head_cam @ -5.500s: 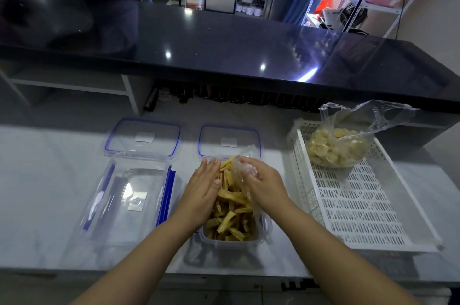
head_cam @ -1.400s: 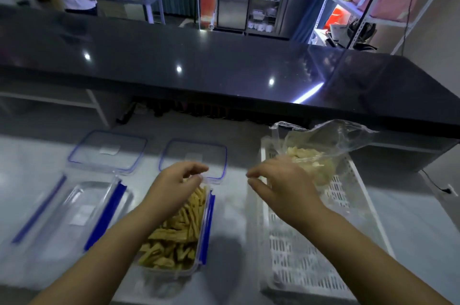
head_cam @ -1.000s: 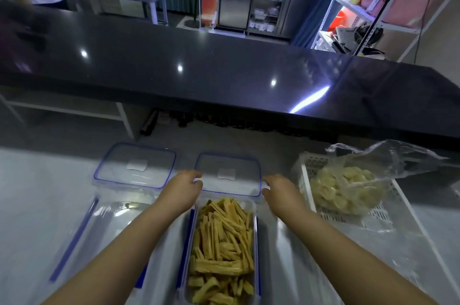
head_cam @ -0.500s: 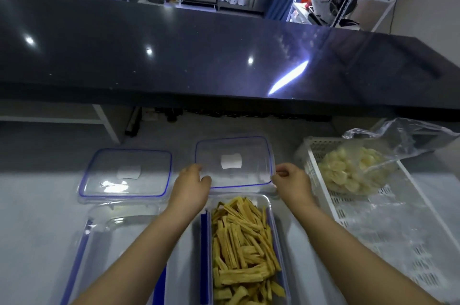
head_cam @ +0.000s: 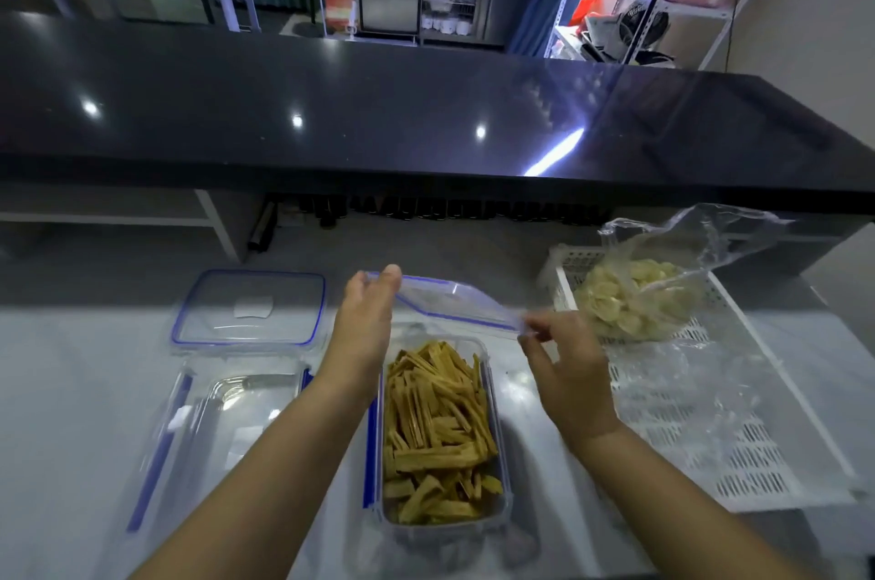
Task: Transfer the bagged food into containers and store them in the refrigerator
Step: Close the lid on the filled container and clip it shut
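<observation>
Both hands are holding a clear lid point(head_cam: 445, 301) with a blue rim in the air, tilted, just above the far end of the filled container point(head_cam: 442, 432). The left hand point(head_cam: 367, 324) is gripping the lid's left end, its fingers closed around the edge; the right hand point(head_cam: 566, 371) is pinching the lid's right corner between thumb and fingertips. The container is sitting on the pale counter point(head_cam: 71, 390), packed with yellow-brown food strips (its blue clips are hanging open). To its left an empty container point(head_cam: 222, 428) is lying with a second lid point(head_cam: 251, 307) just beyond it. To the right, a bag of pale round slices point(head_cam: 639, 295) is resting in a white basket point(head_cam: 757, 461).
</observation>
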